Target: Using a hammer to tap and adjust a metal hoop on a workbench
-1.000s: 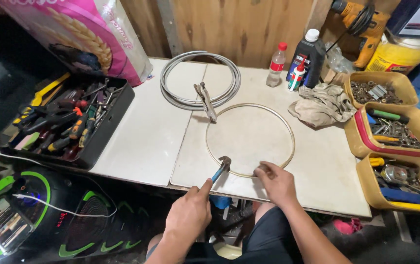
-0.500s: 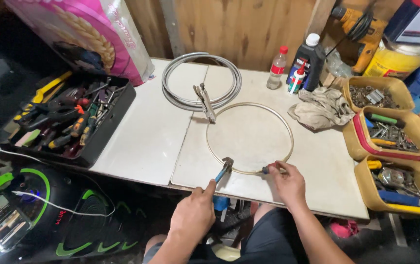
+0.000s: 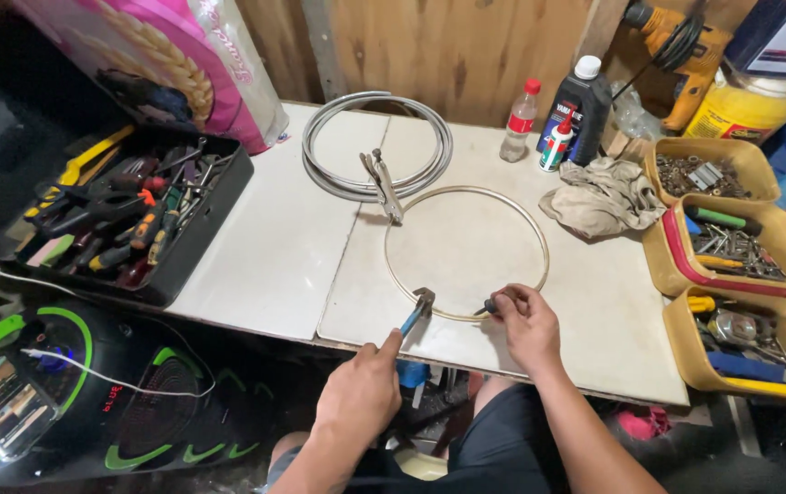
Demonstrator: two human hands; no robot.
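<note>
The left hand (image 3: pixel 363 393) is closed around the blue handles of a pair of pliers (image 3: pixel 416 311), whose jaws bite the near edge of a thin metal ring (image 3: pixel 539 240) lying flat on the white table (image 3: pixel 265 265). The right hand (image 3: pixel 525 325) sits just to the right of the pliers, fingers curled around a small dark tool (image 3: pixel 486 308) whose tip touches the same near stretch of the ring; what kind of tool it is cannot be told. The two hands are close together, with only a short arc of ring between them.

Beyond the hands, on the far left side of the ring, locking pliers (image 3: pixel 384 186) clamp the ring and lie pointing away from the person. Farther still is a coil of grey tubing (image 3: pixel 338 119), partly under those locking pliers. Beyond the right hand and a little to its right lies a crumpled rag (image 3: pixel 605 197), and past it stand a clear bottle (image 3: pixel 521 121) with a red cap, a black bottle (image 3: pixel 580 101) and a small white bottle (image 3: pixel 556 144) with a red tip.

Right of the right hand, three yellow bins (image 3: pixel 740 338) hold screws, bits and small parts. Well left of the left hand, a black tray (image 3: pixel 178 265) is full of screwdrivers and hand tools. Below the tray, left of the left forearm, stands a black and green speaker (image 3: pixel 91 393) with a white cable across it.
</note>
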